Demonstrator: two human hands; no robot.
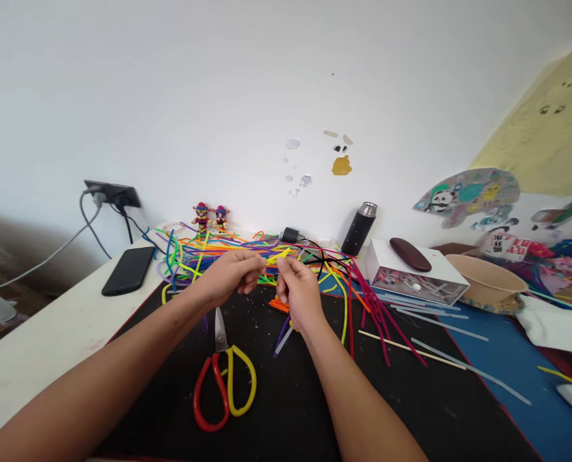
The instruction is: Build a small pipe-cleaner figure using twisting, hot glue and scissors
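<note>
My left hand (232, 273) and my right hand (299, 287) are close together above the black mat (286, 410). Between their fingertips is a small, bent yellow pipe cleaner (277, 257). Both thumbs and forefingers are pinched on it. Just behind the hands spreads a pile of coloured pipe cleaners (346, 289). A folded orange piece (279, 305) lies under my right hand, with a purple piece (283, 333) partly hidden by the wrist. Scissors (224, 375) with one red and one yellow handle rest on the mat, below my left hand.
At left lie a black phone (128, 271) and a wall socket (113, 194) with cables. Two small figurines (202, 217) stand behind the pile. To the right are a black flask (359, 229), a white box (418, 276) with a brown case (410, 254), and a bowl (488, 276).
</note>
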